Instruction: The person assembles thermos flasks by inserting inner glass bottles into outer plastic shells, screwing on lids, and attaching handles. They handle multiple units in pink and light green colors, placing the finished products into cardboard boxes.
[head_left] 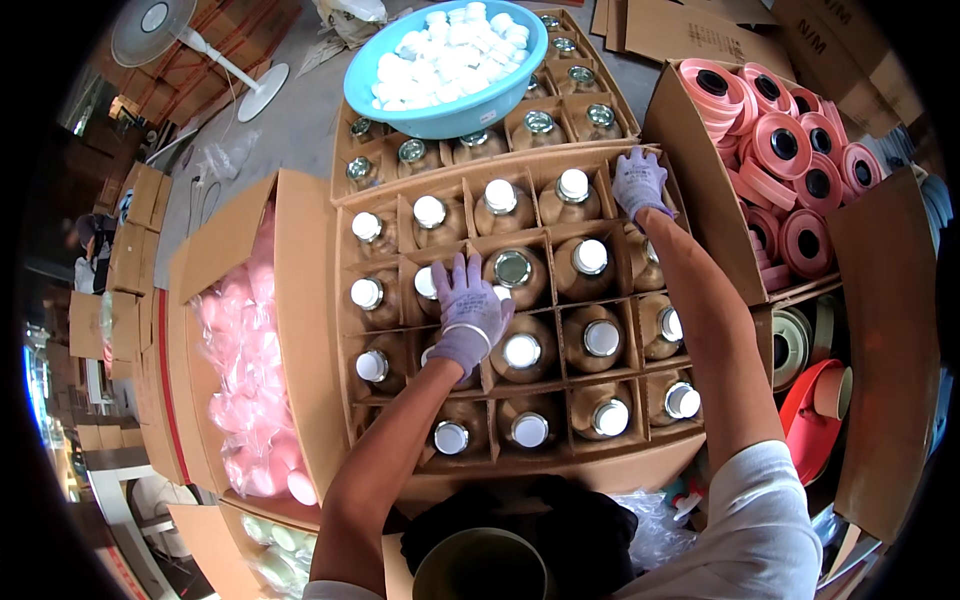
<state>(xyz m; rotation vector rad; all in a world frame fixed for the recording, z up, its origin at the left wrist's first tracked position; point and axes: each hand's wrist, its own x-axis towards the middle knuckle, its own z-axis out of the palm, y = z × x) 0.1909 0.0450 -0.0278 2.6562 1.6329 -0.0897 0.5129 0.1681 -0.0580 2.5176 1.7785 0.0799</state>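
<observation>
A divided cardboard box (560, 458) in front of me holds several clear bottles (522, 385), most with white caps (521, 351). My left hand (472, 312), in a purple glove, is over the middle-left cells with its fingers spread. A loose white cap (502, 292) sits between its thumb and forefinger. Just beyond it, one bottle shows an uncapped silvery mouth (513, 267). My right hand (640, 183), gloved alike, curls down over the far right corner cell. The hand hides the bottle top there and whatever its fingers grip.
Behind stands another box of bottles (538, 122), partly covered by a blue basin (440, 122) heaped with white caps. Pink parts in plastic bags (245, 380) fill the left box. Pink ring-shaped parts (782, 146) fill the right one. A fan (262, 92) stands far left.
</observation>
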